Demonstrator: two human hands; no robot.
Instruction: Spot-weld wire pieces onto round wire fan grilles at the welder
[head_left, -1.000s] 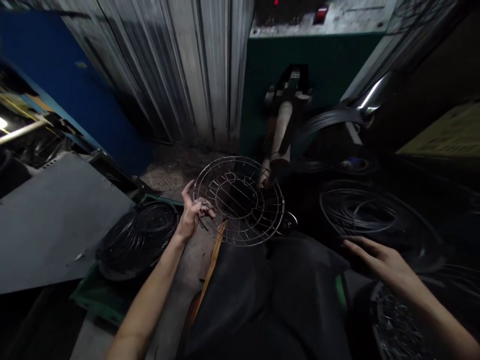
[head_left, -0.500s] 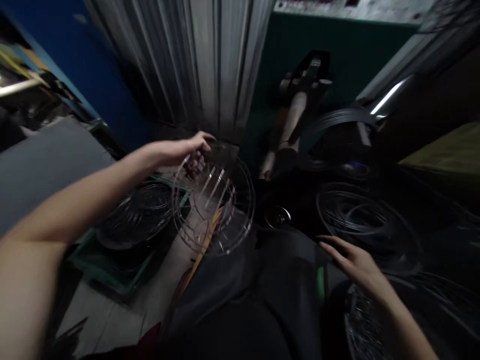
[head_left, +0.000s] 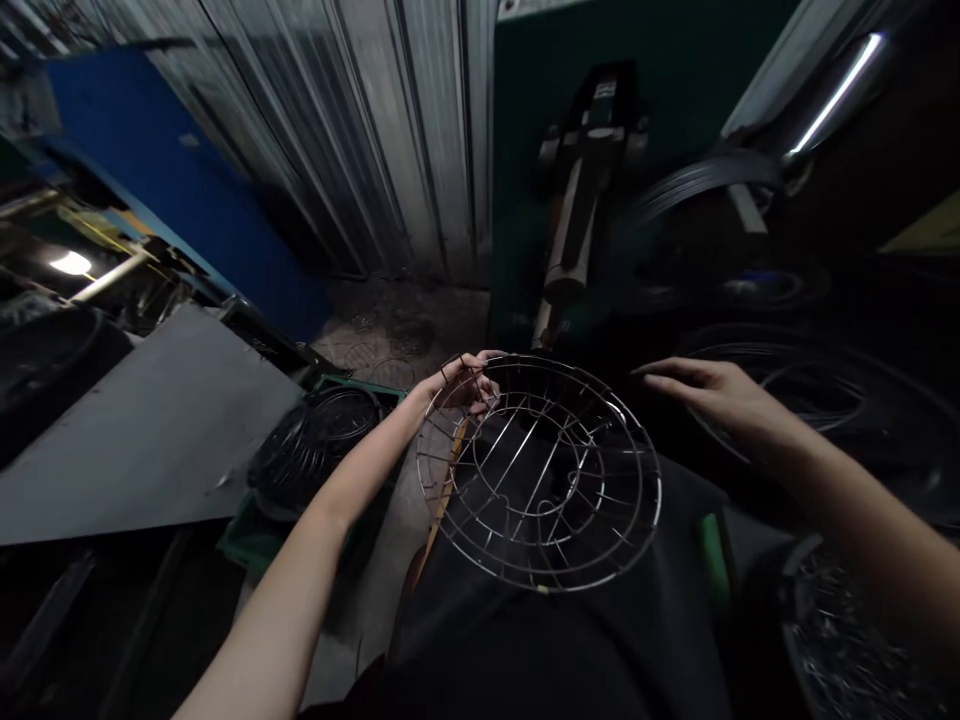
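Observation:
My left hand [head_left: 461,383] grips the far left rim of a round wire basket [head_left: 540,470], which lies tilted over my dark-clothed lap. The basket is made of thin shiny rings and straight cross wires. My right hand [head_left: 712,392] hovers just beyond the basket's far right rim, fingers stretched out flat and pointing left, holding nothing. Straight ahead stands a green machine with a long arm [head_left: 577,215] that slopes down toward the basket.
A green crate with dark wire coils [head_left: 315,450] sits to my left on the floor. Large wire rings [head_left: 825,400] lie at the right, and more wire parts [head_left: 847,640] at lower right. A grey sheet [head_left: 142,430] lies at left; corrugated metal wall behind.
My left hand swung the basket left and up, then brought it back over my lap, larger and flatter in view. My right hand rose from the lower right to the basket's far rim.

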